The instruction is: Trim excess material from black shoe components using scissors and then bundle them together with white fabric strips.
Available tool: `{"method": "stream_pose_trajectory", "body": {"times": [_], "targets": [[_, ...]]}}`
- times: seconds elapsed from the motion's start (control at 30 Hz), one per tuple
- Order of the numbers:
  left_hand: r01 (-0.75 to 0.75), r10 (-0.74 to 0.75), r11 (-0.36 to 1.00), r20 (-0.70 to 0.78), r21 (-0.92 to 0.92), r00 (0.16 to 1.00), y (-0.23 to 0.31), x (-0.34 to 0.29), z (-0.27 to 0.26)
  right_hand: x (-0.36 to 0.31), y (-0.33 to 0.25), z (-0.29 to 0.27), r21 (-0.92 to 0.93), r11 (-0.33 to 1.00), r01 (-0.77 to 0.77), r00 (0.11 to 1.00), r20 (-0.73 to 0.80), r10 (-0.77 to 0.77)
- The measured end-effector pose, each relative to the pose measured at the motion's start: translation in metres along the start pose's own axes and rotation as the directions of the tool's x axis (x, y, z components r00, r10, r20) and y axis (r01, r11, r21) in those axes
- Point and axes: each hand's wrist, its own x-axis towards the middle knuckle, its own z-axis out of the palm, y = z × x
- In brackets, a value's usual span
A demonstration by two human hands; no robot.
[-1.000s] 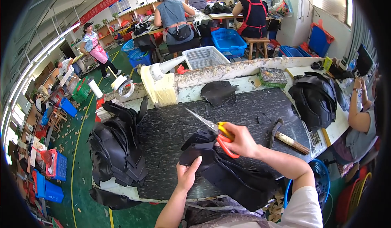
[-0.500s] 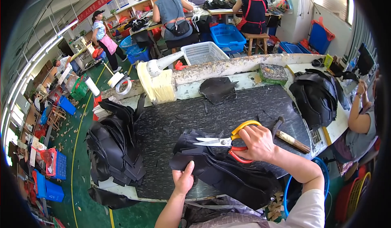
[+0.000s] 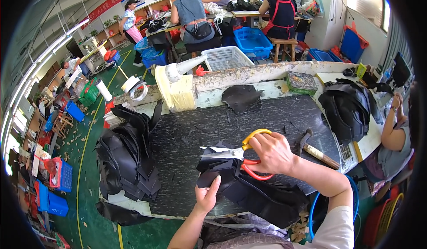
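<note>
A pair of scissors (image 3: 235, 154) with one yellow and one red handle is in my right hand (image 3: 273, 153), its blades parted and pointing left. My left hand (image 3: 207, 196) grips the near left end of a bundle of black leather-like pieces (image 3: 262, 195), thumb on top. This bundle runs from there toward the lower right, across the dark table mat (image 3: 178, 178). The blades lie over the bundle's upper left end; whether they touch it I cannot tell. My fingers under the bundle are hidden.
Stacks of black pieces stand at left (image 3: 124, 160) and right (image 3: 344, 109). A hammer (image 3: 320, 154) lies right of my right hand. At the back are a loose black piece (image 3: 242, 98), a yellowish tape roll (image 3: 178, 93) and a white basket (image 3: 226, 58). A co-worker (image 3: 396, 133) sits at right.
The scissors have moved left and slightly up over the bundle. My left hand and the bundle's left end have shifted a little right. In the background, a standing person has turned and moved.
</note>
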Motion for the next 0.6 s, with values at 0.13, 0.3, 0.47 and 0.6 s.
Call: {"method": "stream_pose_trajectory", "body": {"times": [0.13, 0.3, 0.47, 0.6], "targets": [[0.018, -0.017, 1.000, -0.014, 0.014, 1.000, -0.006, -0.006, -0.010, -0.004, 0.005, 0.002, 0.299, 0.920, -0.253, 0.964, 0.161, 0.213], [-0.072, 0.070, 0.997, -0.109, -0.018, 0.992, 0.012, 0.007, 0.019, -0.005, -0.002, 0.024, 0.816, 0.064, -0.575, 0.805, 0.551, 0.219], [-0.019, 0.039, 0.954, -0.059, 0.300, 0.997, 0.025, 0.015, 0.004, -0.006, -0.014, 0.043, 0.895, -0.014, -0.446, 0.848, 0.427, 0.314], [-0.410, 0.433, 0.721, 0.099, 0.558, 0.896, 0.019, 0.015, -0.012, 0.004, -0.022, 0.031, 0.880, -0.063, -0.471, 0.806, 0.458, 0.376]]}}
